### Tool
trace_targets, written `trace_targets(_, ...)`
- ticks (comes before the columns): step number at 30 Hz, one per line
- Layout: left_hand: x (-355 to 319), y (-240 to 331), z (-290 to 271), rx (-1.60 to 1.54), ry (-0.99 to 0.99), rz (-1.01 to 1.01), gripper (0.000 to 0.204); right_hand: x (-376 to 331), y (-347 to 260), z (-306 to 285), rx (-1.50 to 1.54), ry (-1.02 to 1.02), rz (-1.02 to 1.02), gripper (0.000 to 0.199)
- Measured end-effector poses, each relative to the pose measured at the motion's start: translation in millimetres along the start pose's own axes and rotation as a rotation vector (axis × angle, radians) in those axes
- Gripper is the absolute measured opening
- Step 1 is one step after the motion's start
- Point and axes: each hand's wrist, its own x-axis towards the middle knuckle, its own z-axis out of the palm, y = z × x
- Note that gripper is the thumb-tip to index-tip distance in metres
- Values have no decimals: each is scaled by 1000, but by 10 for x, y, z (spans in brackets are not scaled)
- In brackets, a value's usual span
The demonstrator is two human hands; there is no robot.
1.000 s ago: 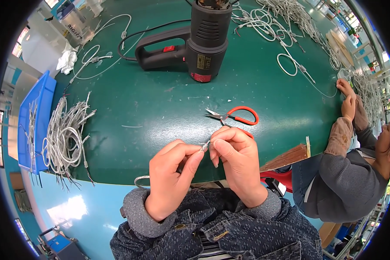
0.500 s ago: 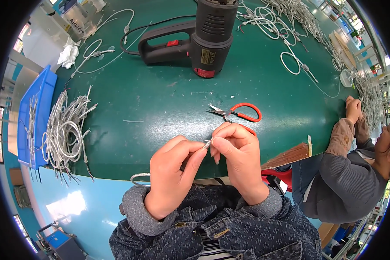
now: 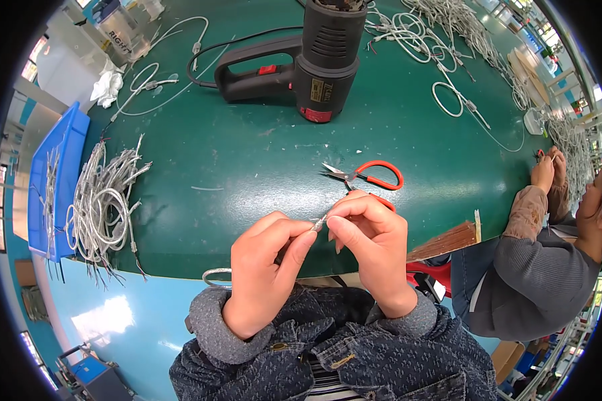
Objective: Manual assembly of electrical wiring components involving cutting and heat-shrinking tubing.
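- Pinching a thin silvery wire end [image 3: 320, 222] between thumb and forefinger of the left hand [image 3: 264, 271], other fingers curled in loosely.
- Gripping the same wire end with the right hand [image 3: 371, 247], fingertips [image 3: 334, 226] closed tight, touching the left fingertips.
- Holding the wire just above the near edge of the green tabletop [image 3: 247, 154], roughly mid-edge; possibly a small connector at the tip, too small to tell.
- Trailing a grey wire loop [image 3: 215, 274] off the near edge, beside the left denim sleeve [image 3: 211, 327].
- Lying just beyond the right hand: red-handled scissors [image 3: 368, 176], blades pointing towards the left edge.
- Standing near the far edge, centre: black heat gun [image 3: 314, 60], nozzle up, handle and black cord [image 3: 247, 37] stretching towards the far left corner.
- Sitting at the left edge: bundle of silvery coiled cables [image 3: 104, 204], ends hanging over the near-left edge.
- Resting beside the left edge, off the tabletop: blue bin [image 3: 37, 194] holding more cables.
- Spreading along the far right edge: loose white cable loops [image 3: 448, 93].
- Lying near the far left corner: crumpled white cloth [image 3: 107, 87].
- Working at the right edge: another person in a grey sleeve [image 3: 535, 281], hands [image 3: 548, 170] together on the tabletop.
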Motion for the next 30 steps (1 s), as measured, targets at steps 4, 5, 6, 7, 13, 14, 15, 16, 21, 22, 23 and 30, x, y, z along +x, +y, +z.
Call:
trace_targets(4, -8, 11, -17, 4, -26, -10, 6, -1, -17, -2, -49, -22, -3, 4)
trace_targets(5, -7, 4, -19, 2, -28, -7, 6, 2, -22, -3, -70, -32, -5, 4)
trace_targets(6, -8, -3, -20, 1, -30, -5, 6, 3, -22, -3, -70, -31, -6, 4)
trace_targets(7, -10, -10, -22, -1, -32, -3, 6, 2, -20, -3, -74, -36, -4, 4)
trace_targets(13, -9, -5, -66, -6, -58, -13, 6, 19, -31, 13, -62, -60, 8, 5)
trace_targets(14, -19, -22, -67, -28, -73, -21, 6, 13, -21, 14, -62, -60, 9, 5)
trace_targets(15, -24, -33, -67, -51, -89, -27, 6, 8, -12, 15, -9, -53, 31, 7)
trace_targets(16, -25, -38, -62, -50, -89, -28, 6, 5, -4, 17, 44, -45, 52, 9)
trace_targets(21, -24, -25, -50, -130, -69, -61, 8, 10, -7, 11, 85, -33, 80, 16)
trace_targets(22, -27, -15, -54, -124, -66, -63, 8, 4, -5, 1, 85, -34, 80, 16)
trace_targets(23, -28, -9, -58, -117, -63, -64, 9, -5, 0, -14, 80, -46, 83, 15)
trace_targets(30, -67, -7, -116, -33, 37, 75, 13, -57, -60, 48, 80, -158, 181, 13)
